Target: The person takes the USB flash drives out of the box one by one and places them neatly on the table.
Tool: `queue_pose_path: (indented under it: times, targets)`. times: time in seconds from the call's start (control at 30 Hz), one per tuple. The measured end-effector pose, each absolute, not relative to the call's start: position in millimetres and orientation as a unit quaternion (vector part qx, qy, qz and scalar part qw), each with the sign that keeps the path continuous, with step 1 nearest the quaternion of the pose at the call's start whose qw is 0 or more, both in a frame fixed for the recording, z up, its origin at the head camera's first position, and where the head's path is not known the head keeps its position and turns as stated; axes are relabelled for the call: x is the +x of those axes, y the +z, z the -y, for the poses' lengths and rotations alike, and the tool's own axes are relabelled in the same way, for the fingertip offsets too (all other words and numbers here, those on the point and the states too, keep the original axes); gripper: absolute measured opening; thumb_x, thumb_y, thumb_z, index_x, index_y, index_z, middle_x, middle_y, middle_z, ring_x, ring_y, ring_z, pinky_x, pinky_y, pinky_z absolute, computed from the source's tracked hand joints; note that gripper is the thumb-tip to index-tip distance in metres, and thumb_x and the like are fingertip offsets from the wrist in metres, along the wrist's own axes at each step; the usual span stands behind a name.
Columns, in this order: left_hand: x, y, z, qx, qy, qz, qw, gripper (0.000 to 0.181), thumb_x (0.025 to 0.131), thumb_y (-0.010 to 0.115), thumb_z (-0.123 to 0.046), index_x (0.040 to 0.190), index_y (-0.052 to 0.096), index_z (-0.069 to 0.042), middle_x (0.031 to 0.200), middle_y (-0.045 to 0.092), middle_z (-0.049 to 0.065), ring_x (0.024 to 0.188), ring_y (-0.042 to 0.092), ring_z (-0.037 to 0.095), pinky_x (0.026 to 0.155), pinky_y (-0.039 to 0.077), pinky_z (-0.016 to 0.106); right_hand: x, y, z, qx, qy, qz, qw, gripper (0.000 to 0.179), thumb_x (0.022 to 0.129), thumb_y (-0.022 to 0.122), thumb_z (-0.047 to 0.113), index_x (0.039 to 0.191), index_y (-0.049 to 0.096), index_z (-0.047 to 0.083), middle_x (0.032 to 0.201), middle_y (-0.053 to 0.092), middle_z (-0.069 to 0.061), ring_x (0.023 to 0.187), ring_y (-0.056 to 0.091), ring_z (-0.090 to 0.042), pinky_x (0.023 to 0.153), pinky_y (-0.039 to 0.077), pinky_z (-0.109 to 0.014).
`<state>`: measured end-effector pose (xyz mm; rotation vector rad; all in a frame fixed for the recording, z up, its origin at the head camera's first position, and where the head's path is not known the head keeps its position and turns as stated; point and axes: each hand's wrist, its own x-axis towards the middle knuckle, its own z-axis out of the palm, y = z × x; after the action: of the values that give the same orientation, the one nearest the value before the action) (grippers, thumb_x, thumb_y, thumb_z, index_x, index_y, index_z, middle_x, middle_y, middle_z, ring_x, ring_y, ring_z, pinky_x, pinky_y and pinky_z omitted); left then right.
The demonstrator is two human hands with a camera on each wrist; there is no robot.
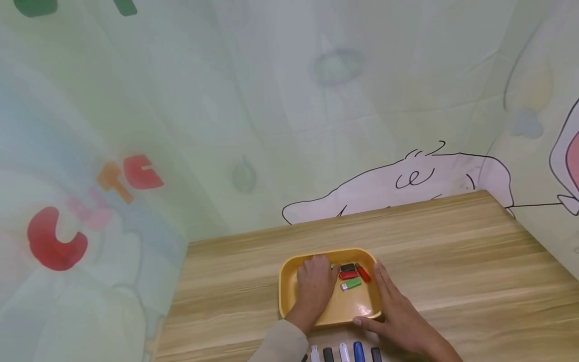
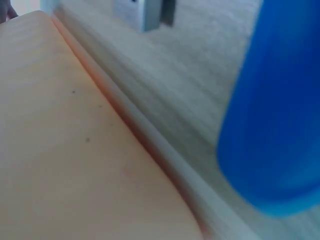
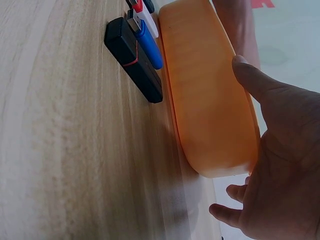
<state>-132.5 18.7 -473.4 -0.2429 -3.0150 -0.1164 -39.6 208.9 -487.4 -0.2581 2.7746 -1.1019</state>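
A yellow-orange plastic tray sits on the table with several USB flash drives in it, among them a green one, a black one and two red ones. My left hand reaches down into the tray's left half, thumb beside a bit of green. Its fingertips are hidden, so any hold there cannot be made out. Around the tray's near right corner lies my right hand, fingers straight along the right side. The thumb of that hand touches the near rim, as the right wrist view also shows.
Just in front of the tray, a row of USB flash drives lies on the wooden table, including a blue one and a black one. A printed cloth backdrop hangs behind the table.
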Motion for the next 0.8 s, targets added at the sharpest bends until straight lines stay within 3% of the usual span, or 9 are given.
queue_pose_path:
  times: [0.8]
  targets:
    - [-132.2,-472.5,-20.4,-0.085,-0.016,0.993,0.075,0.056,0.098,0.074,-0.048,0.059,0.047,-0.018,0.054,0.041,-0.005,0.043,0.040,0.008,0.041,0.027,0.019,-41.8,-487.1,-207.9,-0.076,-0.359,-0.926,0.088,0.136,0.083,0.069,0.082,0.170,-0.004,0.008,0.178,-0.002,-0.022,0.160,0.018,-0.051,0.122,0.030,-0.067]
